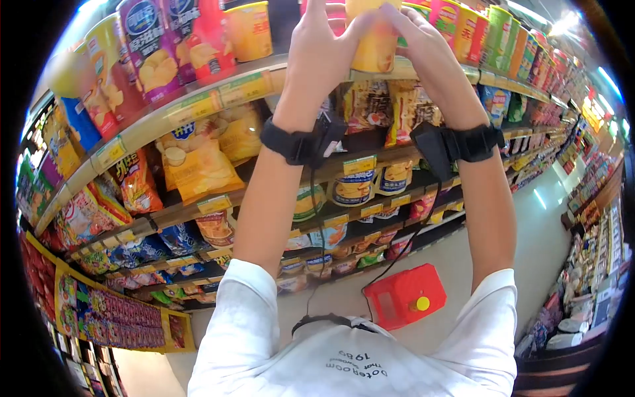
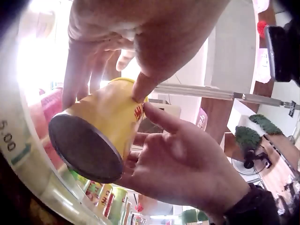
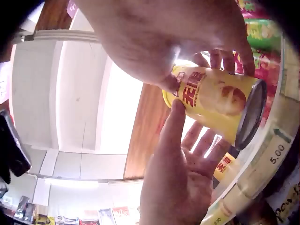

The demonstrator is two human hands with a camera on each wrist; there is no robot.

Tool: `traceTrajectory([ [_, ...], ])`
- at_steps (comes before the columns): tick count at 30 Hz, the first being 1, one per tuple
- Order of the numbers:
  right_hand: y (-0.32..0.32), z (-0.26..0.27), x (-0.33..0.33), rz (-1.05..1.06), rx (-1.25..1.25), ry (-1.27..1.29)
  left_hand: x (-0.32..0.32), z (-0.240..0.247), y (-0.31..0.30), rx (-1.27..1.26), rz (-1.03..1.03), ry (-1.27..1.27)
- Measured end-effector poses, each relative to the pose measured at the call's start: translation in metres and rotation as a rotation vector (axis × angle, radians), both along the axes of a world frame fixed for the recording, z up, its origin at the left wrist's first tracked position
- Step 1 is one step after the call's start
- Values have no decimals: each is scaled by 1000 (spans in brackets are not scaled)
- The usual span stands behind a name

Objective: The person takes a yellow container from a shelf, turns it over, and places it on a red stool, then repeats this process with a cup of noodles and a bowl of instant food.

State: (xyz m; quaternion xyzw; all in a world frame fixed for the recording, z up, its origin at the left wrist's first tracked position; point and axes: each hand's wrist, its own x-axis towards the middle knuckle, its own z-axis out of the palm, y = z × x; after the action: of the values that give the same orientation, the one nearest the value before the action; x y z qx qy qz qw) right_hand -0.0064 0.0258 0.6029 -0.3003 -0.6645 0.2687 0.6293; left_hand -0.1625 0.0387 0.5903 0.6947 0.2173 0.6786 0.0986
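The left wrist view shows the dark base [image 2: 86,147] of the yellow can [image 2: 103,108], which the head view hides. You grip the can between your left hand [image 1: 321,49] and right hand [image 1: 426,49], thumbs [image 3: 173,126] by its yellow rim [image 3: 167,99].

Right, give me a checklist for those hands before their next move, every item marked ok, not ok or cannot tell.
1. Left hand and right hand both on the yellow cylindrical canister with red lettering: ok.
2. Dark round base not standing on anything: ok, its whole disc shows.
3. Yellow top rim sealed: cannot tell, no view shows the top face.
4. Pale curved price strip readable: ok, 5.00 shows.
5. Pale floor below uncluttered: not ok, a red boxy plastic container with a yellow cap sits there.
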Motion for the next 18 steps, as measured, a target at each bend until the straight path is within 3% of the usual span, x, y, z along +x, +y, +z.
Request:
traceTrajectory([
  [2,-24,-7,9,42,-70,104,13,-9,0,-16,-91,38],
  [3,3,-35,27,-126,78,-63,21,-15,3,6,-126,24],
  [7,-13,-55,64,-329,54,-168,55,-56,25,-71,-325,62],
  [14,-35,-90,114,-316,-41,-225,100,-89,14,-130,-311,166],
  [18,-49,-115,142,-425,-115,-246,124,-115,13,-127,-356,192],
])
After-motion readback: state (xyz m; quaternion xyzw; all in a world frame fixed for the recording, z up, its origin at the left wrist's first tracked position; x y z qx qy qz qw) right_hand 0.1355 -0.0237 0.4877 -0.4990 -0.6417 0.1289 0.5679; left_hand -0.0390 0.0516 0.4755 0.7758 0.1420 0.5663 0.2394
